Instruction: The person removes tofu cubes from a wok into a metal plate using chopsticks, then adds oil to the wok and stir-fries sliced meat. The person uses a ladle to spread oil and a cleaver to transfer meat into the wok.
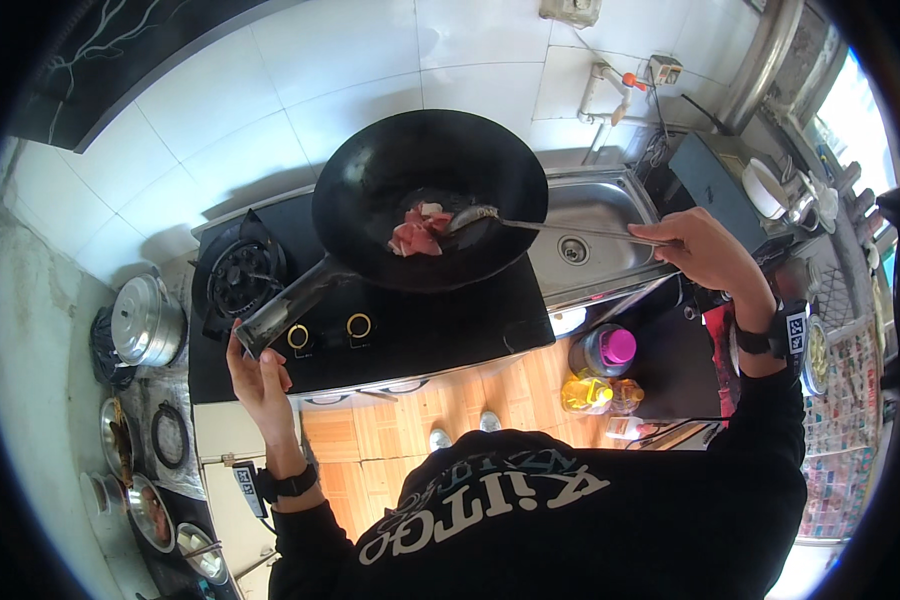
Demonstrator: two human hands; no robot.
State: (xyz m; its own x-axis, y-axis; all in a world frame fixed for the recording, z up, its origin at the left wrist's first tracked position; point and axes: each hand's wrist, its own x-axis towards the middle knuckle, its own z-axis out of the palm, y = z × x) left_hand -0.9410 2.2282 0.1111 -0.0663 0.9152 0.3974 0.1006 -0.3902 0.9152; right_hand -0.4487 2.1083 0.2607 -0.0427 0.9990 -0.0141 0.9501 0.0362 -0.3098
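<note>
My left hand (pixel 261 382) holds the end of the wok's long handle (pixel 292 304), its thumb and fingers around the tip. The black wok (pixel 375 172) is over the right part of the black gas stove (pixel 450 330); whether it rests on the burner is hidden. Pieces of pink, raw-looking sliced meat (pixel 420 234) lie together in the bowl of the wok. My right hand (pixel 701 244) grips the far end of a long metal cooking ladle (pixel 570 226). The ladle's head touches or nearly touches the meat's right side.
Left of the wok is a bare gas burner (pixel 236 274), with a lidded metal pot (pixel 146 319) beyond the stove. A steel sink (pixel 607 217) adjoins on the right. Bottles (pixel 586 394) stand on the floor below. Food bowls (pixel 150 514) line the lower left.
</note>
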